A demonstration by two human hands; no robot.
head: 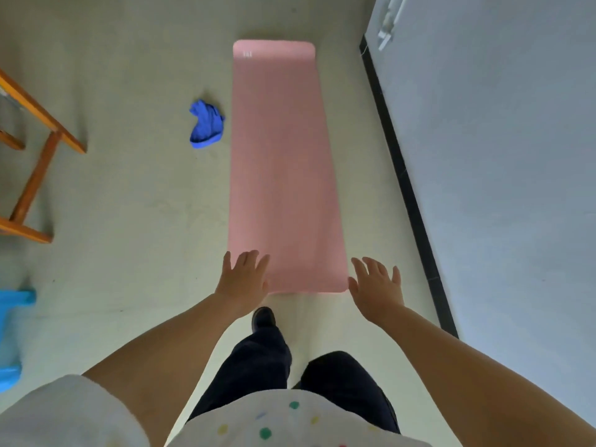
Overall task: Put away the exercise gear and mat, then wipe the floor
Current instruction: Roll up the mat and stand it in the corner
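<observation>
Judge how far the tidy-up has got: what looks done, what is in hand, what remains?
Done: nothing the frame proves. In hand: left hand and right hand reach, fingers spread, toward the near end of the pink mat, still flat and unrolled. Left: rolling and storing it, then wiping the floor, perhaps with the blue cloth.

I logged one pink mat (283, 169), unrolled, lying flat along the floor (135, 201); one blue cloth (206, 124), crumpled, just beside its left edge.
</observation>
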